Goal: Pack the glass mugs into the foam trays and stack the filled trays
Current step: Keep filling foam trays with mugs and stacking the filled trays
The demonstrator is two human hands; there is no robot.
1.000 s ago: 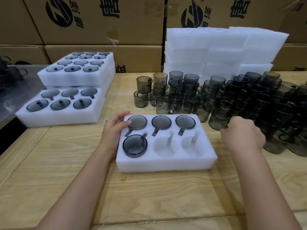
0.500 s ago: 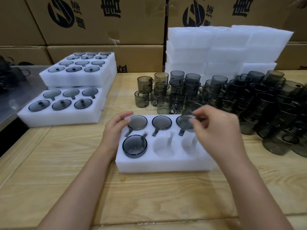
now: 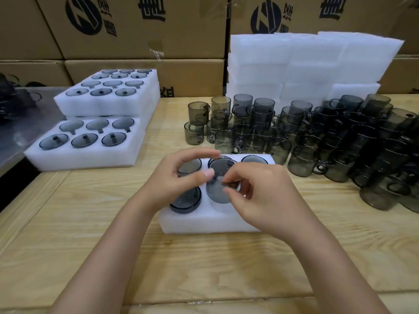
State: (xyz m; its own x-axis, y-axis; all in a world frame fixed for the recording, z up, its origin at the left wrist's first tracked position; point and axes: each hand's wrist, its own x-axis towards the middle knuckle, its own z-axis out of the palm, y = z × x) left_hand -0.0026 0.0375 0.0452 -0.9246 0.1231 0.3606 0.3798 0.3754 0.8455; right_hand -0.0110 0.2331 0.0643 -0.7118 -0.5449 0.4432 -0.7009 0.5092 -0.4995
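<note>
Smooth, round smoky-glass mug point(image 3: 218, 191), which we see pinched between the curled fingers of left hand point(image 3: 179, 180) and right hand point(image 3: 263, 197); under the fingertips, matte white foam tray point(image 3: 204, 224); beyond them, loose mugs point(image 3: 301, 158) on grained wooden table point(image 3: 204, 268); cardboard boxes point(image 3: 136, 30) behind.

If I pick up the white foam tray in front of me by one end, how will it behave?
The foam tray is probably light itself, but the glass mugs seated in it likely carry most of the weight. It looks thick, so it should flex only slightly. The snug pockets hold the mugs, so they probably won't slide.
</note>
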